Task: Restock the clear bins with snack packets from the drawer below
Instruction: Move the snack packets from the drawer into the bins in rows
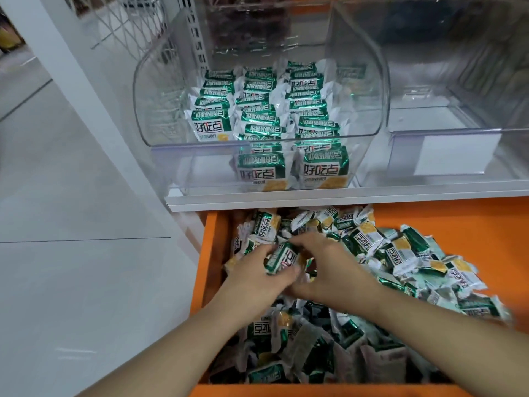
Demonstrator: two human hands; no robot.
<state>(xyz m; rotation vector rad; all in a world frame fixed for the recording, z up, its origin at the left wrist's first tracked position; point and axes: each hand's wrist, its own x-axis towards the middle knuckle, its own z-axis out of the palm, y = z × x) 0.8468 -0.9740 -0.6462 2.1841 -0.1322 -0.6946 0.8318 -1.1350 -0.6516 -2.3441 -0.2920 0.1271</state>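
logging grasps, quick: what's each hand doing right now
Left hand: closed on a green-and-white snack packet.
Right hand: curled against that same packet; whether it grips cannot be told.

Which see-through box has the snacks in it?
The left clear bin: rows of green-and-white packets stand inside it. The right clear bin beside it shows no packets.

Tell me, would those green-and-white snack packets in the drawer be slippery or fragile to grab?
Probably slippery: the snack packets have glinting foil wrappers. Likely light: the left hand pinches one packet in its fingers. Possibly crushable: the wrappers look puffy and crinkled.
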